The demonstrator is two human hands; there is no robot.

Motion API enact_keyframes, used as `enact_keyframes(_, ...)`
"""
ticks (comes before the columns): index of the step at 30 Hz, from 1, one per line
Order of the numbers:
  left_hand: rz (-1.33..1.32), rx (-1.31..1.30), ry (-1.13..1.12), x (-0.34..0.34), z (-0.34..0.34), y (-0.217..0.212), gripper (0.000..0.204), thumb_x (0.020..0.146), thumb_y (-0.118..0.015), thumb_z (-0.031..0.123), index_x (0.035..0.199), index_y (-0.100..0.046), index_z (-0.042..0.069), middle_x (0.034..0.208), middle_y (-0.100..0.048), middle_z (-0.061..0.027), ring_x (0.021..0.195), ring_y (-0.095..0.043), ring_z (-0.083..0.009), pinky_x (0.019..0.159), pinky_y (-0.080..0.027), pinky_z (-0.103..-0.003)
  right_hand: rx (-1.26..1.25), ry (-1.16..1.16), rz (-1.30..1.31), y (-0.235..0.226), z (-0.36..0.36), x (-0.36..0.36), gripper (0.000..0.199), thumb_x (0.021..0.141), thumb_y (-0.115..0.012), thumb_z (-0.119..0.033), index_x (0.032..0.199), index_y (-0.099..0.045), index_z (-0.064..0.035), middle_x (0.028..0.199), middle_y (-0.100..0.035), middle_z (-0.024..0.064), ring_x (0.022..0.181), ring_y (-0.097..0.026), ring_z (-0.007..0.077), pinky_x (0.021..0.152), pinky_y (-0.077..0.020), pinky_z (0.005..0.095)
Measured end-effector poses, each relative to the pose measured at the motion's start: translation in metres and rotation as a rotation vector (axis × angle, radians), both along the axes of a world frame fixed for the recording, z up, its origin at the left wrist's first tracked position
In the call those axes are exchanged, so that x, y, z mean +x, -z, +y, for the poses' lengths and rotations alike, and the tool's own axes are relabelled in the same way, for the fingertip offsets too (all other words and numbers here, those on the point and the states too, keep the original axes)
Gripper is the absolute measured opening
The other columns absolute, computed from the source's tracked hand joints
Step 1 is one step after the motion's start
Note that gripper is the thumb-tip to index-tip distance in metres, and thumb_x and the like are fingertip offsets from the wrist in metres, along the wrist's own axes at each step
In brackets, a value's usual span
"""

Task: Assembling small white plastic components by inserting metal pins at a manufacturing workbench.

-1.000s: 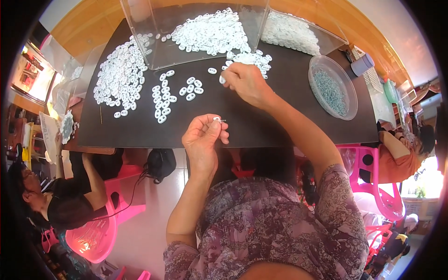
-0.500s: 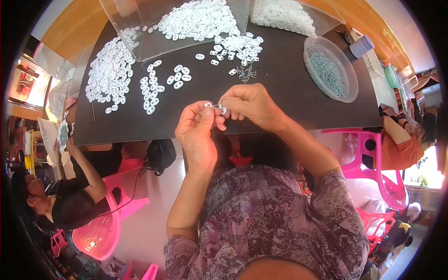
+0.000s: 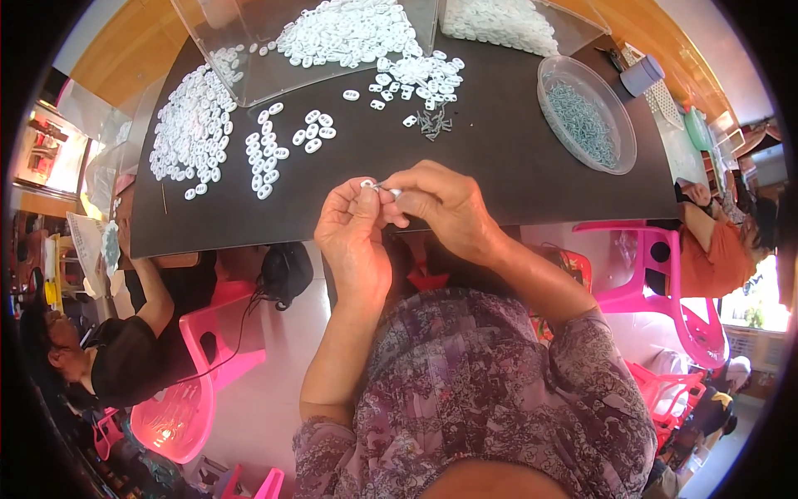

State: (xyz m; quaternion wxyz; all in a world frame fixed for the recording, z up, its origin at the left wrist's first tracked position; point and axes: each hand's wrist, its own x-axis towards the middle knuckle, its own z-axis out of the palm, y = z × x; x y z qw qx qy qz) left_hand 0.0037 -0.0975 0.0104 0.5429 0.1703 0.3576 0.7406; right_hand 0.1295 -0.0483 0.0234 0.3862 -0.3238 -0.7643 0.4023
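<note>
My left hand (image 3: pixel 356 241) pinches a small white oval plastic piece (image 3: pixel 366 183) between thumb and fingertips, above the table's near edge. Against it, my right hand (image 3: pixel 449 208) is closed with thumb and forefinger on a thin grey screw (image 3: pixel 378 186), its tip towards the white piece. A second small white piece (image 3: pixel 396 193) shows under my right fingers; which hand bears it is hard to make out. Beyond my hands lie a little heap of dark grey screws (image 3: pixel 435 123) and a cluster of white pieces with two holes (image 3: pixel 428 76).
White ovals lie in a big pile (image 3: pixel 189 125) and a smaller group (image 3: pixel 264 154) at left. Behind stands a clear bin (image 3: pixel 249 93) of white pieces. A round clear tub (image 3: pixel 629 145) of screws is at right. People sit on both sides near pink chairs (image 3: pixel 199 391).
My right hand has turned and lowered slightly, its fingers now stretched further over the held piece. My left hand keeps its pinch. The view has shifted a little.
</note>
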Motion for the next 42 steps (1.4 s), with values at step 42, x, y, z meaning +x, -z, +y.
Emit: enact_keyframes(42,0.461,-0.008,-0.091,0.0,-0.015,0.002,0.013,0.086,-0.06,0.0,0.098,-0.06,-0.004,0.079,-0.062,-0.0049,0.063,-0.057,-0.0081,0.052,-0.045,-0.019,-0.51,0.153,0.31,0.001,-0.006,-0.012,0.014,0.083,-0.063,-0.006,0.096,-0.063,0.0011,0.078,-0.065,0.0036,0.066,-0.055,0.0051,0.057,-0.0419,0.0176)
